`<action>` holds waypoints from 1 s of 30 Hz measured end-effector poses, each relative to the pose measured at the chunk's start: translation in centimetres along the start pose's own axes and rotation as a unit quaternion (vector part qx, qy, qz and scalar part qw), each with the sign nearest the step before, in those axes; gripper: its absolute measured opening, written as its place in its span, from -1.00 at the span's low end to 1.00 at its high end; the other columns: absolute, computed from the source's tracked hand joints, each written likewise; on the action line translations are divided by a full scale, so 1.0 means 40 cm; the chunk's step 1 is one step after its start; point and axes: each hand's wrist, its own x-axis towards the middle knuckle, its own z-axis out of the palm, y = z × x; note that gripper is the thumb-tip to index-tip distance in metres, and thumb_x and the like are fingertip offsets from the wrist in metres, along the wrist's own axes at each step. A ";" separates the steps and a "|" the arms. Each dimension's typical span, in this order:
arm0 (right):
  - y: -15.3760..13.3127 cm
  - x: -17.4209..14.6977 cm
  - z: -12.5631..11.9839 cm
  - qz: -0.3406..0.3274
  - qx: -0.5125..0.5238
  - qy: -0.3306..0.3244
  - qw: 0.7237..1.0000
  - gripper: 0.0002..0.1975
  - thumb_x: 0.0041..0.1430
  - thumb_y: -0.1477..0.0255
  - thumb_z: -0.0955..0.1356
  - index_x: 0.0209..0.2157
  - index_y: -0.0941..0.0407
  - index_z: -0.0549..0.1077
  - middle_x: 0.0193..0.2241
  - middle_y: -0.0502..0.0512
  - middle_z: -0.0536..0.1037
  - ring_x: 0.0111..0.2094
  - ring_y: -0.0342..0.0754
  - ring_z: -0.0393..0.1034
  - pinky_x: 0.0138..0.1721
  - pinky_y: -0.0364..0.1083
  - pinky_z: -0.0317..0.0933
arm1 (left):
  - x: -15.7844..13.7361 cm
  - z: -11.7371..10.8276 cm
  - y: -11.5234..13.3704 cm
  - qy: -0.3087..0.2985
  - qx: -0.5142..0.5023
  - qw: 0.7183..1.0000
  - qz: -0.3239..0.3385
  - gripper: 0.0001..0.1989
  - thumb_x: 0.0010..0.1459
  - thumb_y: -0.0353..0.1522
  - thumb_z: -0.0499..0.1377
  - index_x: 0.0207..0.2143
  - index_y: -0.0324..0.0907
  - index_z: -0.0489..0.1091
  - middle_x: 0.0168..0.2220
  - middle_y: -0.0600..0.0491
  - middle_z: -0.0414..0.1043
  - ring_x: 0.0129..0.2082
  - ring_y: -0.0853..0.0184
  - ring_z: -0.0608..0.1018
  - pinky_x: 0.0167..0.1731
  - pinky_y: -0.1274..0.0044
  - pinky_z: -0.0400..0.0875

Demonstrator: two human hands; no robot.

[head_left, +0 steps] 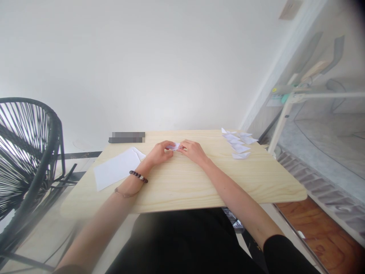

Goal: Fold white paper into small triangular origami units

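A small piece of folded white paper (174, 146) is held between my two hands, just above or on the tabletop. My left hand (161, 153) pinches its left end, with thumb and fingers closed on it. The right end is gripped by the fingertips of my right hand (194, 151). Parts of the paper are covered by my fingers, so its full shape is hidden. At the right back of the table (182, 182) several folded white paper boats (237, 141) sit close together. Flat white paper sheets (114, 169) lie to the left of my left forearm.
A dark, partly blurred-out long object (127, 139) lies at the table's back left edge. A black woven chair (34, 152) stands to the left. Behind the table rises a white wall (171, 68); on the right is a pale metal frame (282, 121).
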 end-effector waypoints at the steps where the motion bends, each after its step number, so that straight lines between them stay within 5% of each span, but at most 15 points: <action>1: 0.001 0.000 0.000 0.000 0.005 0.001 1.000 -0.86 0.06 0.33 0.29 -0.40 0.11 0.40 -0.40 0.03 0.45 -0.37 -0.17 0.31 -0.36 -0.21 0.07 | 0.001 0.000 -0.002 -0.001 0.010 1.000 0.006 -0.69 -0.07 -0.41 0.08 -0.20 -0.21 0.34 -0.22 0.00 0.40 -0.28 0.33 0.45 -0.22 0.48 0.35; 12: 0.001 0.003 -0.001 -0.007 0.048 0.006 0.999 -0.84 0.05 0.33 0.28 -0.46 0.14 0.38 -0.45 0.03 0.45 -0.42 -0.18 0.31 -0.37 -0.21 0.09 | 0.005 0.003 -0.014 0.033 0.056 0.997 0.046 -0.83 0.04 -0.35 0.06 -0.35 -0.20 0.40 -0.27 -0.01 0.41 -0.32 0.37 0.46 -0.25 0.53 0.34; 30: 0.005 0.005 -0.002 0.094 0.239 0.002 0.966 -0.81 -0.02 0.31 0.30 -0.42 0.14 0.42 -0.51 -0.02 0.47 -0.49 -0.18 0.33 -0.42 -0.20 0.17 | 0.006 -0.002 -0.009 0.044 -0.009 0.997 -0.067 -0.80 -0.02 -0.23 0.13 -0.39 -0.18 0.37 -0.39 0.08 0.46 -0.40 0.37 0.48 -0.34 0.57 0.33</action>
